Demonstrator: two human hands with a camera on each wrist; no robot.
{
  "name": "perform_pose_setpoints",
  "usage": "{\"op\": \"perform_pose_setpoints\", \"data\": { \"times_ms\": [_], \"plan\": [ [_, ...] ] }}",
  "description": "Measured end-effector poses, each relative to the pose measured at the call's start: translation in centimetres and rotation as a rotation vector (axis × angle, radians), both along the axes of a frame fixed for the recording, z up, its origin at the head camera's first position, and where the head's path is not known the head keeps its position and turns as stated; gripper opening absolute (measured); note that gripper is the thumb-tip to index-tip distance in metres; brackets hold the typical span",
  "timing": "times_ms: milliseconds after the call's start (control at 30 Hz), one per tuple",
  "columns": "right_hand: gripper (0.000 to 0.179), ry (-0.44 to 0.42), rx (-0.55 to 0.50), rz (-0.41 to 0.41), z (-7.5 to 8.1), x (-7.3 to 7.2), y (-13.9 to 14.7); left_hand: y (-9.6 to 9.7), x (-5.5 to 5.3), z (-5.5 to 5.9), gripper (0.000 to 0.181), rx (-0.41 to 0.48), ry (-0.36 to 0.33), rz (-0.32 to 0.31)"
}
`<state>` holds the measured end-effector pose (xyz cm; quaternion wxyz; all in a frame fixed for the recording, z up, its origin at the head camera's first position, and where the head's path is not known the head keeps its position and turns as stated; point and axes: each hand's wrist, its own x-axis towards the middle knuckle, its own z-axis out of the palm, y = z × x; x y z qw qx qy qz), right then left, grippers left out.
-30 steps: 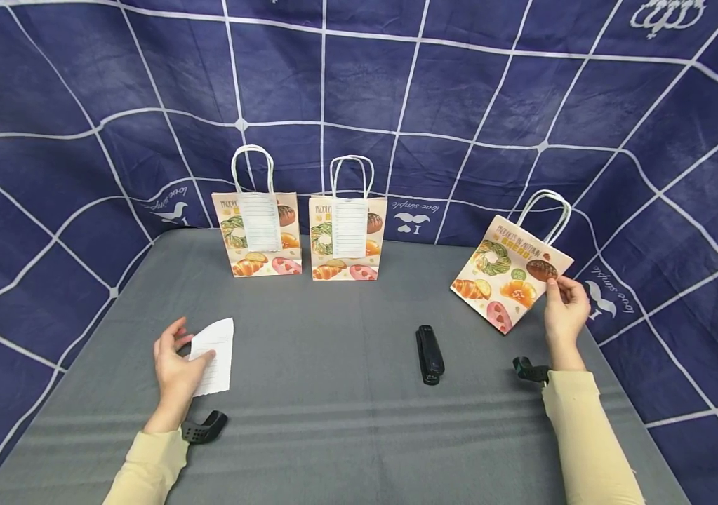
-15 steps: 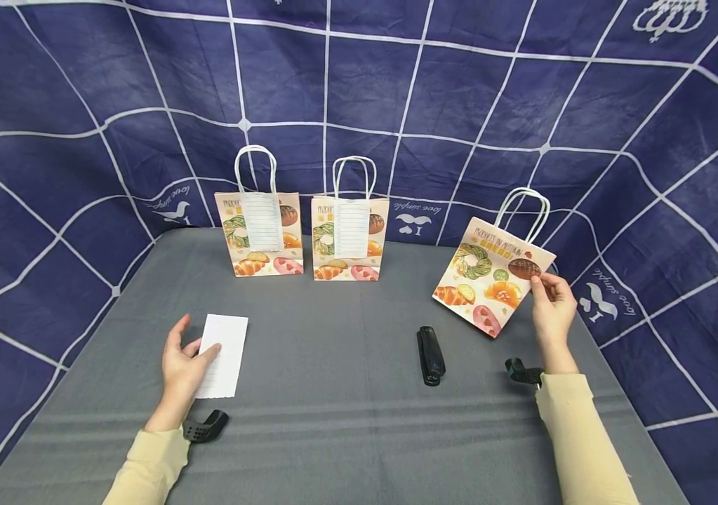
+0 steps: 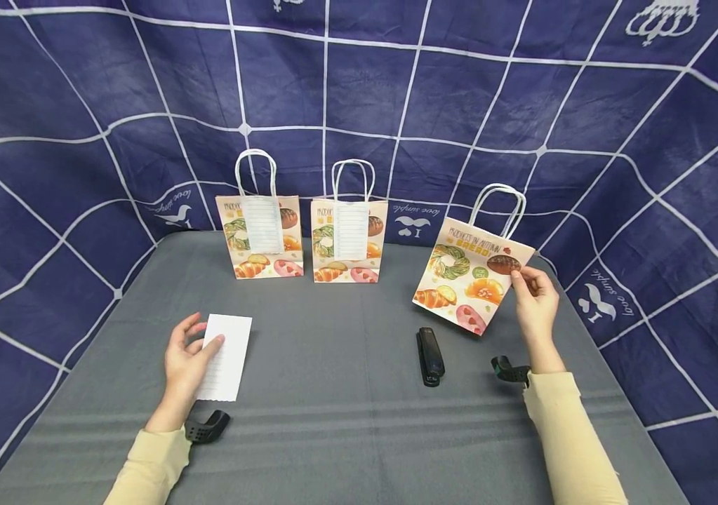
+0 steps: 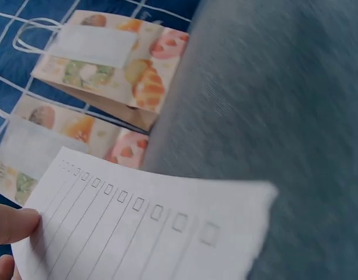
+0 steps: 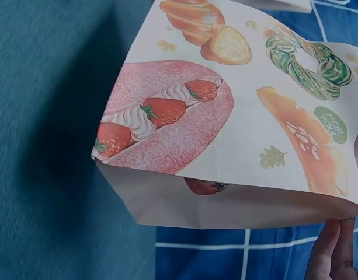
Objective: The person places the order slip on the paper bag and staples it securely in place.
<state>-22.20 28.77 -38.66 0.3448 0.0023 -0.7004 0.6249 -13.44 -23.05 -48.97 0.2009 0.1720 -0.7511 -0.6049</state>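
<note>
At the left of the head view my left hand (image 3: 186,358) pinches a white paper slip (image 3: 229,359). Printed lines and small boxes run across the slip (image 4: 138,227) in the left wrist view. On the right, my right hand (image 3: 537,301) grips the side edge of a paper gift bag (image 3: 469,277) with bread pictures and white handles, held tilted. In the right wrist view the bag (image 5: 225,128) shows its printed front and a folded side; some fingers (image 5: 327,251) show at its edge. A black stapler (image 3: 431,356) lies on the table below the bag.
Two similar bags stand at the back, a left one (image 3: 254,266) and a middle one (image 3: 340,272), each with a lined slip on its front. The grey table (image 3: 308,421) meets a blue cloth (image 3: 359,91) with white lines behind and at the sides.
My right hand has carried the bag leftward, and the bag leans less. My left hand has shifted slightly right, and the slip now lies flatter to view. The stapler has stayed put.
</note>
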Motion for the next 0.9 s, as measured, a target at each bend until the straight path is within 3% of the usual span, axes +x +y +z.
{"op": "perform_pose_setpoints", "data": {
  "times_ms": [233, 333, 433, 667, 900],
  "plan": [
    [0.017, -0.013, 0.000, 0.037, 0.6, 0.5, -1.4, 0.9, -0.3, 1.3, 0.054, 0.182, 0.134, -0.021],
    [0.016, -0.020, 0.004, 0.050, 0.9, 0.8, -2.1, 1.5, -0.5, 2.1, 0.048, 0.220, 0.187, -0.049],
    [0.014, -0.020, -0.013, 0.077, 1.1, 1.0, -2.8, 2.1, -0.6, 3.1, 0.042, 0.243, 0.201, -0.071],
    [0.020, -0.053, 0.017, 0.113, 1.6, 1.7, -4.6, 3.9, -0.9, 5.6, 0.021, 0.184, 0.151, -0.095],
    [0.021, -0.085, 0.050, 0.154, 1.9, 2.5, -6.3, 6.0, -1.1, 7.5, 0.015, 0.221, 0.196, -0.153]
  ]
}}
